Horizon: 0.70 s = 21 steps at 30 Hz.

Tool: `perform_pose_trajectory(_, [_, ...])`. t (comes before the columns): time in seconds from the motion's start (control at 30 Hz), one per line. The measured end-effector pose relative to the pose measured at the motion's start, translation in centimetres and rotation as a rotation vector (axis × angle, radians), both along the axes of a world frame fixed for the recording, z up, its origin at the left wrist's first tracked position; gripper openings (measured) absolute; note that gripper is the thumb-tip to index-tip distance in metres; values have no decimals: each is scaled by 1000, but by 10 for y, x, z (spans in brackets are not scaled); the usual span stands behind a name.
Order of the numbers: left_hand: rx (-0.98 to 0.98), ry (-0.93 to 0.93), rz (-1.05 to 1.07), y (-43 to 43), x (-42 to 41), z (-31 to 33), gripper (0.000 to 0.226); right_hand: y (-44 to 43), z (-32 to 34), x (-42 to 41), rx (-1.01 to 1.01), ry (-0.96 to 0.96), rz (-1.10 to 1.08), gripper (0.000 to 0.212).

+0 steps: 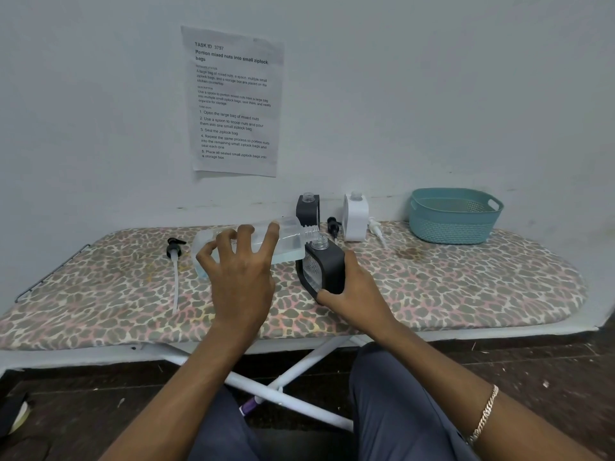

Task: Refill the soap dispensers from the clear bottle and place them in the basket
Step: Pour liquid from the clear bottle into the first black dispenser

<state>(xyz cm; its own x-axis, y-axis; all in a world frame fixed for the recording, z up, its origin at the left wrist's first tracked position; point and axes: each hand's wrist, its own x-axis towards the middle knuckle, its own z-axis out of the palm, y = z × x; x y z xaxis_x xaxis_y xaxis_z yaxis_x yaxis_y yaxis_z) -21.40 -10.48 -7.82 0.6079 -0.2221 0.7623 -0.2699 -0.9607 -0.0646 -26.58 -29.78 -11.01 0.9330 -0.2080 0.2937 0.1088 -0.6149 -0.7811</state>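
Holding the clear bottle (291, 241) on its side, the left hand (239, 281) has a spread-fingered grip round it. Its mouth is right at the neck of the black dispenser (327, 267), mid-frame, which the right hand (356, 294) grips, tilted. The teal basket (454, 216) sits upper right on the ironing board (466, 281).

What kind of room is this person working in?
Likely a makeshift work corner in a home: a leopard-print ironing board serves as the table against a bare wall, with a task sheet stuck above it.
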Motion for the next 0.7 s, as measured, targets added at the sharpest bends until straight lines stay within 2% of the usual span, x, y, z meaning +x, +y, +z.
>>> perform_pose_trajectory(0.7, [-7, -6, 0, 0, -1, 1, 82, 0, 0, -1, 3, 8, -4, 60])
